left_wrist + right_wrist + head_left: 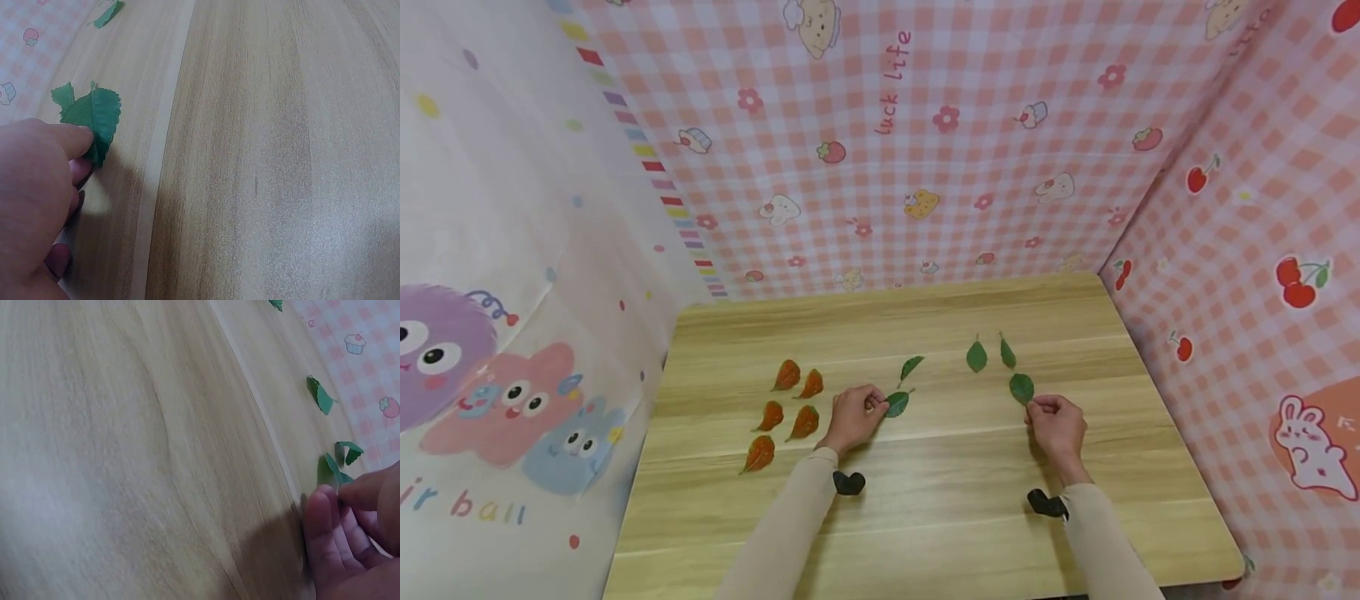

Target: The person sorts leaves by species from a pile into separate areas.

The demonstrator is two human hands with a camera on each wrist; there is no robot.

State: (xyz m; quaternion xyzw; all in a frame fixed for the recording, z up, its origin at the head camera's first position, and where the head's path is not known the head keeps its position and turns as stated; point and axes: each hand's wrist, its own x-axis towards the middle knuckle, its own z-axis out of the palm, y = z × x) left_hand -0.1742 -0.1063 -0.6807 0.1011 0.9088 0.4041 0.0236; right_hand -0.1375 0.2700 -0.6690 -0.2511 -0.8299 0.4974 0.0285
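Observation:
Between thumb and fingers my left hand [856, 418] pinches a green leaf [897, 404] with a toothed edge, close above the wooden table. In the left wrist view that same leaf [100, 115] hides part of another leaf [63, 95] behind it. My right hand [1058, 429] pinches a rounder green leaf [1022, 387] by its lower end. From the right wrist, this leaf [333, 470] is seen nearly edge-on, and its stem end is covered by the fingers. Just beyond the left hand lies a narrow green leaf [912, 366].
Two green leaves, one broad [977, 356] and one narrow [1007, 352], lie beyond the right hand. Several orange-red leaves [787, 375] are grouped left of the left hand. The wooden table [940, 517] meets a pink checked cloth [895, 167] at its back edge.

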